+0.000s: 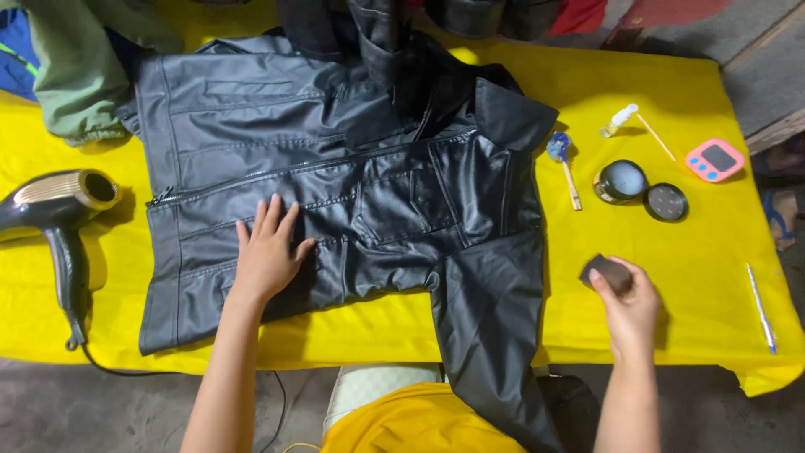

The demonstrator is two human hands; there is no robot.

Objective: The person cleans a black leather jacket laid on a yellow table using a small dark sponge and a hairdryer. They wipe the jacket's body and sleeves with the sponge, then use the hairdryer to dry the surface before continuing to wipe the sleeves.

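Flat across the yellow cloth-covered table (696,277) lies one black leather jacket (369,193), spread out with its zips showing and one sleeve hanging over the near edge. The left hand (268,252) rests on the jacket's lower front panel, open, palm down, fingers spread and pressed to the leather. The right hand (629,306) hovers over the bare cloth just right of the hanging sleeve, closed around one small dark brown sponge block (608,273), pinched between thumb and fingers. Beyond that hand, well apart from it, stand one round open tin of pale polish (621,181) and its one dark round lid (667,202), the two touching. Just left of the tin lies one small brush with a wooden handle and blue head (564,168). Farther back sit one small clear bottle with a white cap (619,120) and one thin stick (656,137) beside it. One pink digital timer (714,159) sits near the right edge, and one pen (761,308) lies near the front right corner. At the left, one black and gold hair dryer (59,210) rests on the cloth beside the jacket, its cord trailing off the edge.
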